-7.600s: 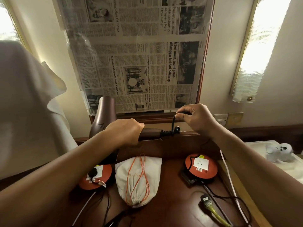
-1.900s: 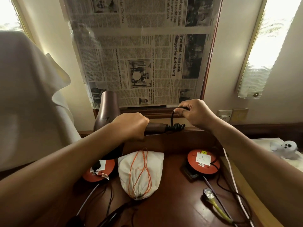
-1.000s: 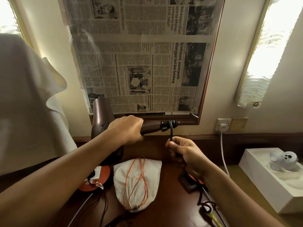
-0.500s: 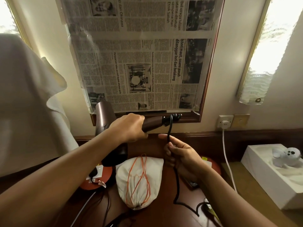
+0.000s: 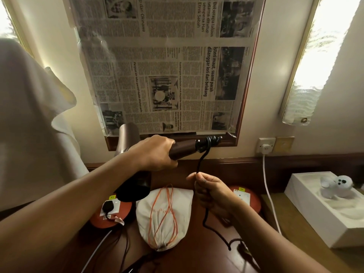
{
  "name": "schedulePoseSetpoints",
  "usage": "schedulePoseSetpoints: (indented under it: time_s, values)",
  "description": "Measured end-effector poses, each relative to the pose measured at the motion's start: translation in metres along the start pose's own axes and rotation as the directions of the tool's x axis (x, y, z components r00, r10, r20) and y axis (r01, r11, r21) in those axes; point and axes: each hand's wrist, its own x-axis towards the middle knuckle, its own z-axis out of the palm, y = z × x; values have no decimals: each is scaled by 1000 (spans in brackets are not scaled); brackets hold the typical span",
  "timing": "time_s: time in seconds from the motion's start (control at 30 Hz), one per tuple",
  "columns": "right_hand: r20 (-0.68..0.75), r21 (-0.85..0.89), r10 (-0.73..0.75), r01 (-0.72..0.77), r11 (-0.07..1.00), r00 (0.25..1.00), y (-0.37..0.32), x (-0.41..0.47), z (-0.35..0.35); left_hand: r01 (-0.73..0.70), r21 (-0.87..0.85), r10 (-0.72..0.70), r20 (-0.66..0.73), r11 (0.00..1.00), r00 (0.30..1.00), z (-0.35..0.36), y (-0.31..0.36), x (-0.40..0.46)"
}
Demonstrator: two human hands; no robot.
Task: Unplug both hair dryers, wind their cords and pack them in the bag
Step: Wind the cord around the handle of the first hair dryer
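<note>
My left hand (image 5: 155, 152) grips the handle of a brown hair dryer (image 5: 129, 134), held above the desk with its nozzle pointing down. A few turns of its black cord (image 5: 201, 164) are wound round the handle's end. The cord drops from there into my right hand (image 5: 211, 189), which is closed around it, then trails down onto the desk. A white drawstring bag (image 5: 164, 215) with orange strings lies on the desk below, its mouth pulled shut. A second hair dryer is not in sight.
Two orange socket reels sit on the dark wooden desk (image 5: 197, 259): the left reel (image 5: 110, 211) has a black plug in it, the right reel (image 5: 246, 198) shows behind my right hand. A white cable (image 5: 270, 201) hangs from the wall socket (image 5: 266, 147). A white box (image 5: 323, 211) holds a small plush toy.
My right hand left the cord at the handle's end, dropped below it and closed around the hanging cord. The dryer stayed raised in my left hand.
</note>
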Motion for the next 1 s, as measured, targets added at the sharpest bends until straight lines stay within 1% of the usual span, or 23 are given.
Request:
schedulePoseSetpoints:
  time_s: [0.17, 0.3, 0.33, 0.4, 0.43, 0.47, 0.5, 0.53, 0.57, 0.6, 0.63, 0.7, 0.83, 1.0]
  values:
    - [11, -136, 2, -1, 991, 1000, -8, 5, 0, -63, 19, 63, 31, 998, 998, 2, 3, -3]
    - [12, -304, 7, -3, 953, 1000, -27, 7, -4, -121, 68, 116, 78, 990, 990, 0, 6, -9]
    - [-12, -347, 22, -25, 938, 1000, -33, 9, -4, -134, 81, 127, 86, 988, 988, 0, 7, -10]
    - [-116, -438, 80, -124, 890, 990, -50, 11, -3, -155, 104, 145, 96, 982, 985, -2, 8, -12]
    - [-154, -497, 73, -141, 856, 985, -58, 12, -4, -163, 120, 152, 97, 979, 984, -3, 9, -14]
    - [-156, -604, 19, -110, 789, 988, -67, 11, -6, -169, 144, 156, 97, 975, 983, -3, 10, -15]
    - [-101, -737, -58, -36, 675, 993, -77, 11, -9, -175, 170, 160, 98, 970, 982, -4, 11, -16]
    - [-14, -838, -101, 44, 544, 995, -87, 11, -9, -179, 194, 162, 102, 965, 982, -5, 11, -17]
    - [53, -897, -109, 95, 431, 993, -95, 11, -9, -183, 216, 163, 110, 959, 981, -6, 12, -18]
    - [67, -917, -96, 99, 387, 993, -102, 12, -8, -187, 239, 163, 118, 953, 980, -6, 13, -19]
    - [58, -916, -96, 91, 392, 994, -107, 13, -8, -190, 264, 162, 124, 946, 979, -6, 13, -19]
    - [29, -918, -164, 91, 386, 986, -117, 15, -6, -194, 310, 162, 125, 931, 979, -5, 13, -21]
    - [13, -948, -306, 109, 298, 952, -129, 9, -5, -189, 408, 167, 91, 893, 982, -1, 11, -22]
    - [51, -969, -397, 142, 204, 916, -137, 1, 5, -163, 439, 156, 53, 884, 986, 7, 12, -18]
